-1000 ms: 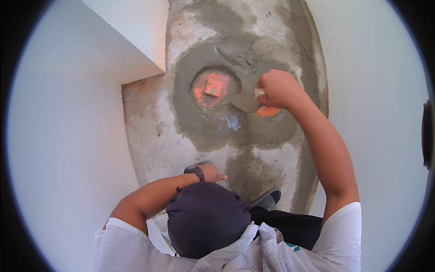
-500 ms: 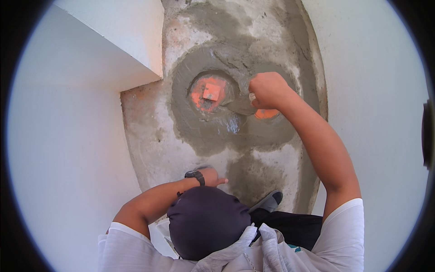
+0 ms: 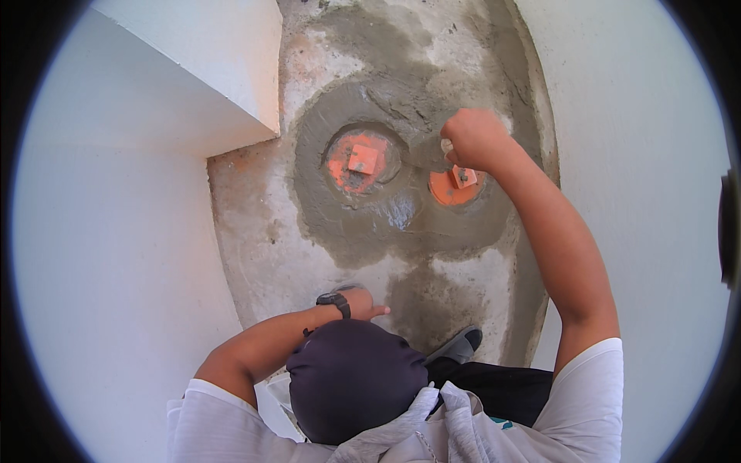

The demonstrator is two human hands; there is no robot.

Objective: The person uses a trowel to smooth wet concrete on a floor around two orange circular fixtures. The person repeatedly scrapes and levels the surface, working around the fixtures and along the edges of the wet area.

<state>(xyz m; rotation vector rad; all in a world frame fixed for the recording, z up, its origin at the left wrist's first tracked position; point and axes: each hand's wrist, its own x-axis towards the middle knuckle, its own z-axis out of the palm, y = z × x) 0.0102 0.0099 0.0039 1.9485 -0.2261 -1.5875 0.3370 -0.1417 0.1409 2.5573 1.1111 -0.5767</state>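
My right hand (image 3: 477, 139) is closed round the pale handle of a trowel (image 3: 447, 146). Its mortar-smeared blade blends with the wet grey mortar (image 3: 324, 212) to the left of the fist. Just below the fist lies the right orange round cover (image 3: 448, 191), with a raised square block partly overlapped by my hand. The left orange cover (image 3: 361, 158) sits in a round recess, grey smears on it and mortar all around. My left hand (image 3: 359, 302), wearing a black watch, is held low near my foot. One finger stretches out to the right; the others are mostly hidden, and nothing shows in it.
White walls stand close on the left (image 3: 116, 231) and right (image 3: 641, 193). A wall corner (image 3: 262, 127) juts in at upper left. Pale rough concrete (image 3: 266, 239) surrounds the mortar patch. A grey shoe (image 3: 459, 345) and a dark rounded cloth shape (image 3: 355, 378) are at the bottom.
My right hand has moved up and slightly right with the trowel. The blade has left the gap between the covers, and more of the right orange cover shows. My left hand has hardly moved.
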